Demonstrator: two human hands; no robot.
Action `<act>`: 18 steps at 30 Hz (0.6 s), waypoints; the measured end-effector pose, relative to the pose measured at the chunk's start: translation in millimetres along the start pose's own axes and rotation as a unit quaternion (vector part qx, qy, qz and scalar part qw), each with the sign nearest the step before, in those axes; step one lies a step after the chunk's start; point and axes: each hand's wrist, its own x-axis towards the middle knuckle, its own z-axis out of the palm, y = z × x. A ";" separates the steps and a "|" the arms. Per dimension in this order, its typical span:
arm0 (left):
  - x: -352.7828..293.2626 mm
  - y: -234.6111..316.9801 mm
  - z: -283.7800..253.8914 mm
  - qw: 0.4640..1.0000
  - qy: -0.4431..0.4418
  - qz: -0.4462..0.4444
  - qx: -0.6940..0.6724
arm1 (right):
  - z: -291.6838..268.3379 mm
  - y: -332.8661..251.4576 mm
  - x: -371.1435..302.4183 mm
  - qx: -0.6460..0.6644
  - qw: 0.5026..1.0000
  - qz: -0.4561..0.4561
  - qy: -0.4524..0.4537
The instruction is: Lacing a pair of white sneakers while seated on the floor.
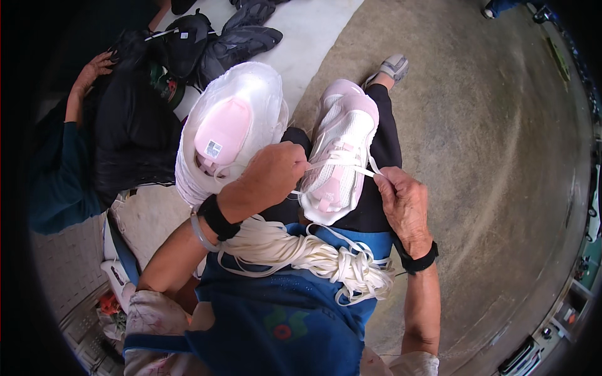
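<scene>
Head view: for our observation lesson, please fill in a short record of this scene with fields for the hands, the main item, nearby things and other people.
Main item: white-and-pink shoe, toe pointing away from the person
Left hand: closed on a pale lace at the shoe
Right hand: fingers pinching lace on the shoe's other side
On blue apron: bundle of cream laces
Left of shoe: white piece with pink insole
Other people: co-worker's hand at upper left, near dark shoes

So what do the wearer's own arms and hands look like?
Left hand: ungloved, black wristband, pale bangle below it. Right hand: ungloved, second black wristband. Left sleeve: pale fabric, reddish patterning. Right sleeve: pale, mostly out of view.
</scene>
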 end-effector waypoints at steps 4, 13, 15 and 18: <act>0.3 3.8 -2.3 0.999 0.006 -0.019 0.034 | -3.0 10.7 -13.3 -0.029 0.999 -0.028 0.035; -9.0 27.4 -18.4 0.988 0.128 -0.031 -0.081 | -16.8 3.8 -41.7 -0.019 0.996 -0.079 0.025; -14.0 33.2 -20.4 0.989 0.067 -0.103 -0.087 | -15.6 0.2 -43.4 -0.048 0.995 -0.089 0.012; -12.0 33.5 -16.9 0.987 -0.001 -0.125 -0.104 | -9.6 -7.9 -39.8 0.068 0.993 0.061 0.073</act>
